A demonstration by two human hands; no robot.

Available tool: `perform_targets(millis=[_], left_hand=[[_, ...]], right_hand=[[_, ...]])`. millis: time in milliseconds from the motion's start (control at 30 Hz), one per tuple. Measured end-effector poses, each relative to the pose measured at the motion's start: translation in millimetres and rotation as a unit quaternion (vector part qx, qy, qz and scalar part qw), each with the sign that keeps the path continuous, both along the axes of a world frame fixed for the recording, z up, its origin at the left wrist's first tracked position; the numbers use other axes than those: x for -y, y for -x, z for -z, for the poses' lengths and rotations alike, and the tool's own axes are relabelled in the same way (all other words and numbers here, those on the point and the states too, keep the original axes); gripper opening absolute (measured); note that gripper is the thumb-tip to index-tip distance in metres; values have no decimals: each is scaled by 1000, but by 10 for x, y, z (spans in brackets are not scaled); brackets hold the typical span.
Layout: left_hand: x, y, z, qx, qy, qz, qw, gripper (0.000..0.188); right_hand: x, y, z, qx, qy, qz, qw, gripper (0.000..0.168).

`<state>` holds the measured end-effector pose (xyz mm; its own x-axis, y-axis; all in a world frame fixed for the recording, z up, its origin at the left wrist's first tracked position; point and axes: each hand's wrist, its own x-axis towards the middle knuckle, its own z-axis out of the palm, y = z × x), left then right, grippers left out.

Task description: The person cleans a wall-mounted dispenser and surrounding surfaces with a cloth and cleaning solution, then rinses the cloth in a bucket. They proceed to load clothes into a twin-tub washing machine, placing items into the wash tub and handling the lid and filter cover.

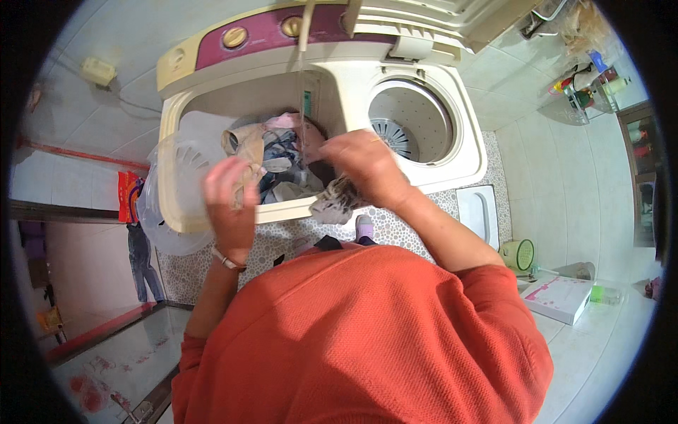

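Observation:
A twin-tub washing machine stands before me, its wash tub holding wet clothes. My left hand, blurred, is over the tub's front left part, close to a beige garment; whether it grips the cloth is unclear. My right hand is above the front right corner of the wash tub. A grey patterned cloth hangs beneath it over the rim, and the fingers' hold on it is hidden. Water runs from a pale hose into the tub. The round spin tub on the right is uncovered.
A translucent plastic basin leans at the machine's left end. The machine's raised lid is at the back. A squat toilet lies in the pebble-patterned floor at right, near a green bin and a white box.

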<state>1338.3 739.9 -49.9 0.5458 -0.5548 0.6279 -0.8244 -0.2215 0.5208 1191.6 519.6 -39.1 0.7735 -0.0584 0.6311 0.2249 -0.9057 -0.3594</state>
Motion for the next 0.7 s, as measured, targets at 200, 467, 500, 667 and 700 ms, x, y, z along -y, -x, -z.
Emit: perform_targets(millis=[200, 467, 500, 667, 700], left_hand=[[1280, 705, 28, -45, -188, 300, 934, 41], [1807, 968, 387, 31, -303, 246, 920, 40], [1822, 983, 371, 38, -317, 235, 918, 40], [1906, 1005, 374, 38, -361, 205, 909, 41], [1908, 995, 389, 36, -359, 205, 910, 43]], right_hand=[[1546, 867, 746, -205, -121, 247, 939, 13], [2364, 145, 1831, -593, 34, 16, 804, 30], [2354, 27, 1959, -617, 44, -6, 786, 31], [2277, -119, 2611, -722, 59, -67, 686, 40], [2289, -126, 2667, -737, 45, -64, 671, 40]])
